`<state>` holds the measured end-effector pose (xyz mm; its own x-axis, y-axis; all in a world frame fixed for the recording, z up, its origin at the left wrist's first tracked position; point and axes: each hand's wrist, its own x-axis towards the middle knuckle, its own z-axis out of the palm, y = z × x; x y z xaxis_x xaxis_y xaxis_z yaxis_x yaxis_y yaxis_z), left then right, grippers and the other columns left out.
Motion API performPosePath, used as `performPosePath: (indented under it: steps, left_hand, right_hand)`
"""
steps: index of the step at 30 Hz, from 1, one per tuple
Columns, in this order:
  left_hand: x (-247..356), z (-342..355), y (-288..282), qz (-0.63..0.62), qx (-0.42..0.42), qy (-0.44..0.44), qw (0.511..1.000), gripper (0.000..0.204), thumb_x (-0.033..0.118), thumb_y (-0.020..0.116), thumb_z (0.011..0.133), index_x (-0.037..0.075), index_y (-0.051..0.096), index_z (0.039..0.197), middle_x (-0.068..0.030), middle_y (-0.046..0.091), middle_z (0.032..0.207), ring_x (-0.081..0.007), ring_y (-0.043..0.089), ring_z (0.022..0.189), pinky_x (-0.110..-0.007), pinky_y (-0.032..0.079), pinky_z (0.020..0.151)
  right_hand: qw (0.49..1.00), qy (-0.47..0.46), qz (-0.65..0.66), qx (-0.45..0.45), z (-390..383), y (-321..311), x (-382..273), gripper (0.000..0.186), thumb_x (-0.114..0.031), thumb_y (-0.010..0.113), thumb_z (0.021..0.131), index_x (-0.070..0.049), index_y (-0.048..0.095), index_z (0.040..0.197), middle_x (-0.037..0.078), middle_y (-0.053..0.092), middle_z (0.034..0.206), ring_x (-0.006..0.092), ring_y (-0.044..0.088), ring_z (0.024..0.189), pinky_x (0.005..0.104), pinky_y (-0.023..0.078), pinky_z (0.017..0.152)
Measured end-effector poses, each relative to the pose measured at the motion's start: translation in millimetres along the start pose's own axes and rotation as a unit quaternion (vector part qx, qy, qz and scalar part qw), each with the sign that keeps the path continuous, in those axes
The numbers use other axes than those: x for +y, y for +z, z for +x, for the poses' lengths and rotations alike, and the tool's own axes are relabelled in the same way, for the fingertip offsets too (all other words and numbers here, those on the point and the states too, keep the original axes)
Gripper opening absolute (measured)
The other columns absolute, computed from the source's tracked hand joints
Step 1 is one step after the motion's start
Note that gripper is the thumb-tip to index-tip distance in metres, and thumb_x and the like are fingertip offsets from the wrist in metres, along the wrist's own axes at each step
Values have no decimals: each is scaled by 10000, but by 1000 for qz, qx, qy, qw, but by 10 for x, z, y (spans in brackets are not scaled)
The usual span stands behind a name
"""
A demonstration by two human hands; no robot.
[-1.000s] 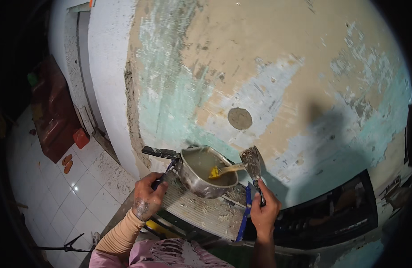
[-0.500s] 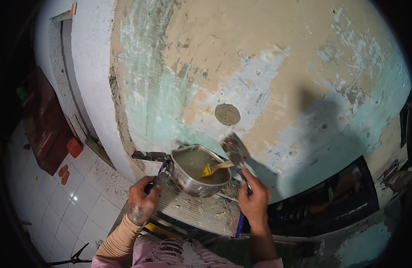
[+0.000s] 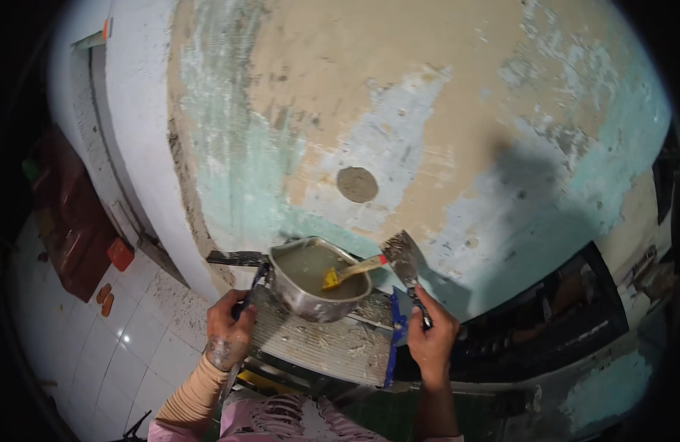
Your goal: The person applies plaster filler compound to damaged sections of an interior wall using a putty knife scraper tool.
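Observation:
My left hand (image 3: pixel 229 323) is closed round the dark handle of a metal saucepan (image 3: pixel 319 311). Cloudy liquid fills part of the saucepan, and a paintbrush (image 3: pixel 354 270) with yellow bristles and a red-tipped handle leans in it across the rim. In my right hand (image 3: pixel 433 333) is a putty knife (image 3: pixel 404 258), its smeared blade pointing up and to the left, just right of the saucepan. Beyond the blade rises the wall (image 3: pixel 369 103), patched in beige, white and pale green, with a round grey filled spot (image 3: pixel 357 184).
Under the saucepan lies a ribbed platform (image 3: pixel 318 350) strewn with scrapings, with a blue-edged piece (image 3: pixel 391 342) at its right end. A dark window-like panel (image 3: pixel 546 331) is at right. On the tiled floor (image 3: pixel 108 353) at left are orange slippers (image 3: pixel 104 298) and a dark red sheet (image 3: pixel 75 221).
The putty knife has moved right, away from the saucepan's rim, and my right hand has shifted slightly right and down. My left hand keeps its hold. The whole view has shifted a little.

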<state>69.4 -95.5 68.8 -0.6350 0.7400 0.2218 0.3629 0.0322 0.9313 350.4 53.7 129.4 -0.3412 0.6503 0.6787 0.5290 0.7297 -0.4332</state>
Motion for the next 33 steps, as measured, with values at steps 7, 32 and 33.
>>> performPosePath:
  steps: [7,32,33]
  left_hand:
    - [4,-13,-33,-5,14,-29,999,250,149,601,844,-57,647,977,-130,624,672,-187,587,612,-324,478,619]
    - [-110,-21,-66,-26,13,-47,998,264,142,626,839,-56,637,1013,-172,613,690,-244,590,608,-339,480,617]
    - [-89,-10,-18,-9,14,-29,999,268,146,629,839,-56,638,1014,-168,618,696,-242,593,613,-336,482,622]
  right_hand:
    - [998,-56,12,-40,88,120,125,453,40,623,804,-67,656,1242,163,651,778,305,617,622,388,493,579]
    - [999,-43,18,-9,80,200,12,417,39,628,807,-34,663,1216,166,627,726,317,598,595,388,479,561]
    - [999,-47,5,3,41,162,31,429,36,630,809,-44,658,1230,166,629,736,315,598,606,387,479,572]
